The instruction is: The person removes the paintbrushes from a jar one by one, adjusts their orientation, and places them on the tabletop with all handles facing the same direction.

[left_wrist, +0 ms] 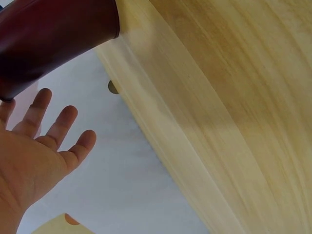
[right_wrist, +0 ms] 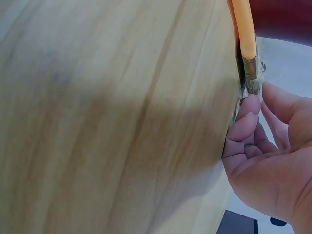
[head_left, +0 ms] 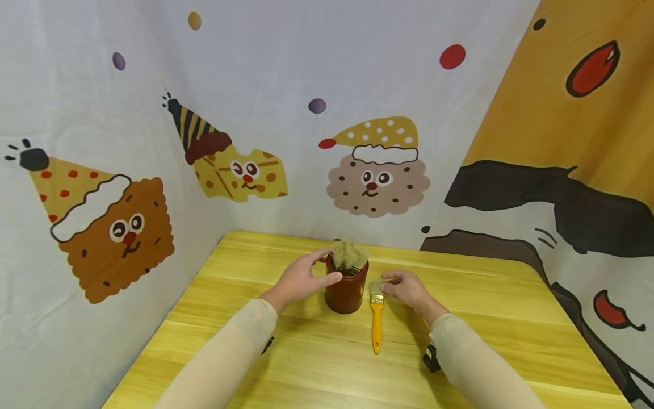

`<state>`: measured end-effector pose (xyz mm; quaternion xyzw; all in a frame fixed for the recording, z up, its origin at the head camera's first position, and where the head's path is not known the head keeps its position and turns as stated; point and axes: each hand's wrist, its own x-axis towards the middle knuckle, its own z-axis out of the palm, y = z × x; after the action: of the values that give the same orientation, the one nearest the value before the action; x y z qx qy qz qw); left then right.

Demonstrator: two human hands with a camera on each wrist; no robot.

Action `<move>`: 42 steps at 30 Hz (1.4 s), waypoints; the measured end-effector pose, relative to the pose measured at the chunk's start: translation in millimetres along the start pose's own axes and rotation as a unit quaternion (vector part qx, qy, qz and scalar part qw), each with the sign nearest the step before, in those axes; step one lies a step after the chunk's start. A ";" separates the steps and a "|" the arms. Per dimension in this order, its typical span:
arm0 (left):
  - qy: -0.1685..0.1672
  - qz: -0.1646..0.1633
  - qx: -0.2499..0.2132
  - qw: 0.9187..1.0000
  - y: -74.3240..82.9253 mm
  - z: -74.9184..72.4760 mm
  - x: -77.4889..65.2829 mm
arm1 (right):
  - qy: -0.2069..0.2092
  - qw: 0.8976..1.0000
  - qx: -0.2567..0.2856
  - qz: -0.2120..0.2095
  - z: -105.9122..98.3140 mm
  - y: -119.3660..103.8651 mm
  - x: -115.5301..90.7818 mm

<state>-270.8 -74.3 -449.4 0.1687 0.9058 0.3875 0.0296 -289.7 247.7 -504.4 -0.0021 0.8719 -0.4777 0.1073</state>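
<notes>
In the head view a dark red cylindrical cup (head_left: 345,292) stands upright on the table. A fuzzy beige-green tuft (head_left: 349,254) rises from its mouth. My left hand (head_left: 302,278) is at its left side, thumb across the front of the rim; the left wrist view shows the other fingers spread loosely beside the cup (left_wrist: 53,39). To the right of the cup lies a paintbrush (head_left: 377,321) with a yellow-orange handle, bristles pointing away from me. My right hand (head_left: 409,291) is beside its bristles, thumb and index fingertips right at them with a gap between; the other fingers bend loosely.
The wood-grain table (head_left: 490,318) has rounded far corners. A white fabric backdrop (head_left: 276,74) with cartoon figures closes off the back and sides. Small black devices are strapped beneath both wrists, the right one (head_left: 431,358) more visible.
</notes>
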 end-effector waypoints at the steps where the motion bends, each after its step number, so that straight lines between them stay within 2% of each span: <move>1: 0.000 -0.001 0.001 1.000 -0.2 0.0 0.3 | -0.001 1.000 -0.001 0.000 -0.1 -0.6 -0.4; 28: 0.003 0.005 -0.012 1.000 -2.3 0.6 -0.3 | -0.004 1.000 -0.004 0.007 -4.8 -1.9 -0.4; 35: 0.000 0.005 -0.020 1.000 -0.3 0.4 -2.7 | 0.011 1.000 -0.002 -0.018 -19.6 -2.6 -2.7; 42: -0.002 0.003 -0.021 1.000 -1.2 2.1 -1.8 | 0.021 0.998 -0.038 -0.045 -38.6 -8.2 -7.6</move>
<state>-269.0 -74.2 -451.9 0.1715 0.8971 0.4058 0.0338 -290.4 276.3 -476.1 -0.0356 0.8905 -0.4485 0.0674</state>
